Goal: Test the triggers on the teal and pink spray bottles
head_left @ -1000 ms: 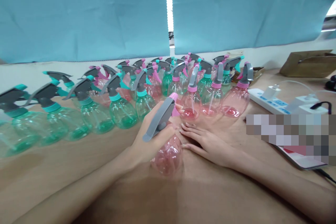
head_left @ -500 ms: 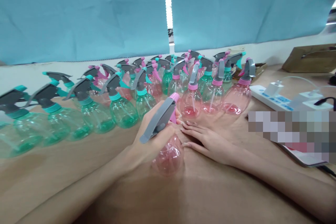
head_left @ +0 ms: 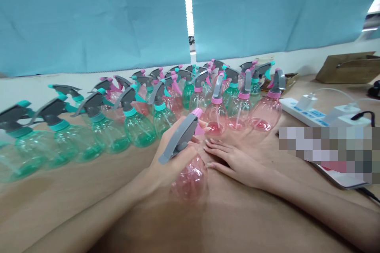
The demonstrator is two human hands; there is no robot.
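Observation:
My left hand (head_left: 170,158) grips the neck of a pink spray bottle (head_left: 190,180) that stands on the brown table (head_left: 89,201); its grey trigger head (head_left: 178,138) with a pink nozzle sticks up over my fingers. My right hand (head_left: 233,160) lies flat on the table just right of that bottle, fingers spread, fingertips close to its shoulder, holding nothing. Behind both hands stand several rows of green spray bottles (head_left: 138,126) and pink spray bottles (head_left: 267,108), all with grey trigger heads.
A white power strip (head_left: 297,108) with plugged chargers and cables lies at the right. A blurred-out item (head_left: 329,148) sits over a flat white-and-red object near the right edge. A cardboard box (head_left: 347,67) stands at the far right; blue curtains hang behind.
The view has shifted slightly. My left hand keeps hold of the pink bottle and my right hand stays flat beside it; nothing else has moved.

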